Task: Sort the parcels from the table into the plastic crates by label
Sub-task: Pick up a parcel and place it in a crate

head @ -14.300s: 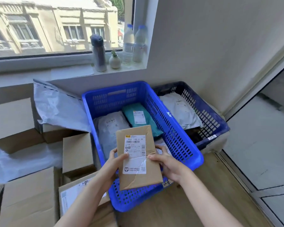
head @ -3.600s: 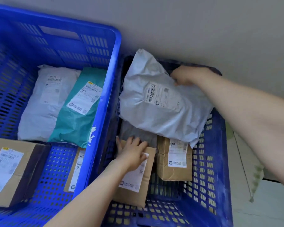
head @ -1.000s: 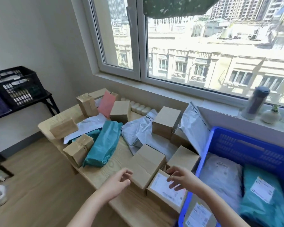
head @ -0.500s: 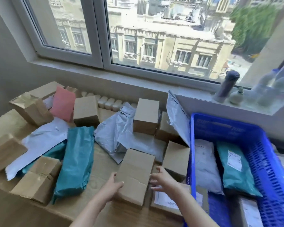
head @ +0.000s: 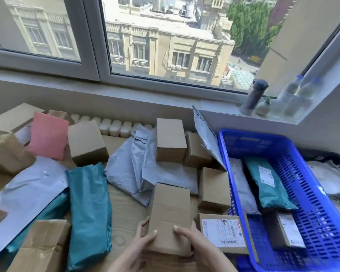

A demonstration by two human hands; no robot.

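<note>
- At the near left of the desk (head: pixel 124 213) stands a torn box (head: pixel 41 246). Farther back on the left lies a brown box (head: pixel 6 152).
- A pink bag (head: pixel 47 134) leans at the far left. A white bag (head: pixel 28 189) lies flat in front of it.
- A teal bag (head: pixel 89 213) lies lengthwise, just right of the white bag and partly over it.
- Behind the teal bag stands a square box (head: pixel 86 142). To its right lies a heap of grey bags (head: pixel 130 169), and a tall box (head: pixel 170 140) stands on the heap.
- The left hand (head: pixel 137 244) grips the near left corner of the middle box (head: pixel 171 213), with the thumb on top and the fingers curled at the side.
- The middle box is at the near centre of the desk. I cannot tell if it rests on the wood.
- The right hand (head: pixel 196 242) grips the near right corner of the same box, also with the thumb on top.
- A labelled box (head: pixel 222 232) lies just right of the hands, touching the blue crate (head: pixel 312 193). A small box (head: pixel 214 187) stands behind it.
- In the blue crate lie a pale bag (head: pixel 241 185), a labelled teal bag (head: pixel 267 185) and a low box (head: pixel 285 230).
- A dark crate (head: pixel 334 156) at the far right holds white bags (head: pixel 330 179).
- On the sill stand a flask (head: pixel 253 97), a small vase (head: pixel 263 107) and bottles (head: pixel 298 95).
</note>
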